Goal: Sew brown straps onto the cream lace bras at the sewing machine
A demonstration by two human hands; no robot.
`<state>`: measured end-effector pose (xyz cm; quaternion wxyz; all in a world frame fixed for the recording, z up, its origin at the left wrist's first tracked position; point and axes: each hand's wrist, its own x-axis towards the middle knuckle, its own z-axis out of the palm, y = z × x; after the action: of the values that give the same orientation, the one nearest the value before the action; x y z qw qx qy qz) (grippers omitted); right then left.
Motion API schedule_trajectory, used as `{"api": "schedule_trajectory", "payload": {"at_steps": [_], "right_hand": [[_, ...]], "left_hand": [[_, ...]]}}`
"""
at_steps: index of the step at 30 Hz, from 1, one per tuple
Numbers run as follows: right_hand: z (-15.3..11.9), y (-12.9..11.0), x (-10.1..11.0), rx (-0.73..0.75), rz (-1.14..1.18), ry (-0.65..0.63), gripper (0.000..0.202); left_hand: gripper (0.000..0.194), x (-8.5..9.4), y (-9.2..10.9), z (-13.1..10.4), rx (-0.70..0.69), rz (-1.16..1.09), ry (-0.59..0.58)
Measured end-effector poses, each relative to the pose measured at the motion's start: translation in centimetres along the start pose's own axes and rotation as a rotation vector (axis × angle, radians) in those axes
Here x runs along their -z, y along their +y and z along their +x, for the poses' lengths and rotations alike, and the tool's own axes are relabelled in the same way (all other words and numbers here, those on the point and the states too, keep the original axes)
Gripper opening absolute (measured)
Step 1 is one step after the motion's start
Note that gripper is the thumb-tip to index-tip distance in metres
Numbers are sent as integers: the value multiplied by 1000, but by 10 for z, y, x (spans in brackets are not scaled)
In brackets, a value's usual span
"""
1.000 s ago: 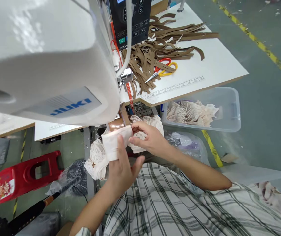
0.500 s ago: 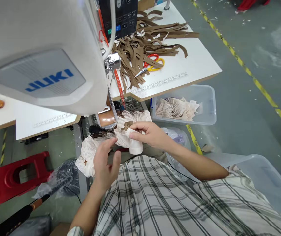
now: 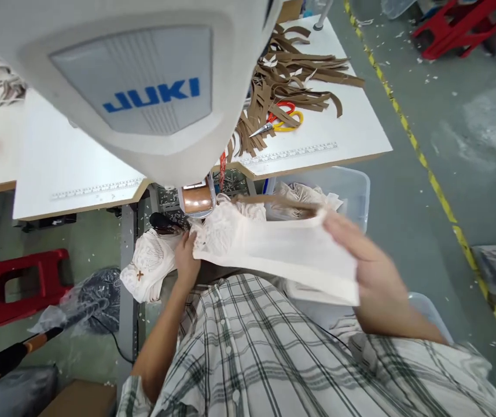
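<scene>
A white bra with a lace cup is stretched sideways below the sewing machine. My left hand is closed on its lace end, close to the machine's arm. My right hand, partly smeared by motion, grips the far end of the bra's band at the right. A brown strap runs along the bra's upper edge. Beside my left hand hangs a pile of white lace bras with a small brown bow.
Brown strips and red-yellow scissors lie on the white table. Under its edge stands a clear bin holding pale fabric pieces. A red stool is at the left. Yellow-black tape marks the floor.
My right hand has moved right, drawing the bra's band out straight. My left hand, open before, has closed on the lace end. The view has shifted, with the machine head appearing further right.
</scene>
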<state>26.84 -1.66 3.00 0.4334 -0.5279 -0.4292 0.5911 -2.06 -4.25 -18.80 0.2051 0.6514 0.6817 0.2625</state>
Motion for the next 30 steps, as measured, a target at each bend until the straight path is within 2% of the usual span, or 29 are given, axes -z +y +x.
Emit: {"api": "schedule_trajectory", "payload": {"at_steps": [3, 5, 6, 7, 9, 11, 12, 13, 15, 17, 19, 21, 22, 24, 26, 28, 30], "right_hand": [[12, -2, 57, 7, 79, 380, 19], [30, 10, 100, 147, 19, 557, 23], [40, 20, 121, 201, -16, 610, 28], [49, 32, 140, 233, -79, 673, 31], [62, 59, 169, 70, -353, 680, 36], [69, 88, 180, -35, -506, 599, 34], [72, 103, 178, -55, -568, 568, 33], [74, 116, 169, -51, -616, 552, 33], [80, 139, 137, 0, -702, 524, 38], [89, 156, 92, 110, -777, 393, 47], [97, 165, 44, 300, -900, 107, 52], [104, 169, 4, 392, -965, -163, 52], [105, 169, -11, 390, -978, -255, 51], [105, 166, -34, 362, -980, -304, 50], [100, 159, -51, 393, -942, -220, 48], [90, 148, -69, 453, -851, -184, 42], [79, 139, -94, 453, -729, -330, 35]], "left_hand": [[45, 38, -9, 28, -37, -31, 18], [43, 51, -5, 45, -120, -11, 112], [42, 52, -1, 52, -167, 5, 141], [41, 49, 3, 56, -208, 20, 153], [41, 34, 10, 54, -243, 39, 104], [45, 12, 14, 42, -227, 45, 26], [48, 0, 15, 33, -214, 49, -10], [50, -10, 15, 23, -199, 54, -45], [50, -23, 13, 4, -167, 63, -105], [49, -19, 6, -9, -124, 81, -156], [51, 5, -9, -17, -37, 121, -165], [48, 44, -32, -25, 125, 195, -113], [45, 67, -46, -29, 241, 248, -57], [46, 109, -72, -42, 477, 349, 27], [43, 140, -93, -57, 655, 412, 40], [38, 155, -103, -71, 767, 445, 18], [38, 159, -98, -80, 819, 470, 10]]}}
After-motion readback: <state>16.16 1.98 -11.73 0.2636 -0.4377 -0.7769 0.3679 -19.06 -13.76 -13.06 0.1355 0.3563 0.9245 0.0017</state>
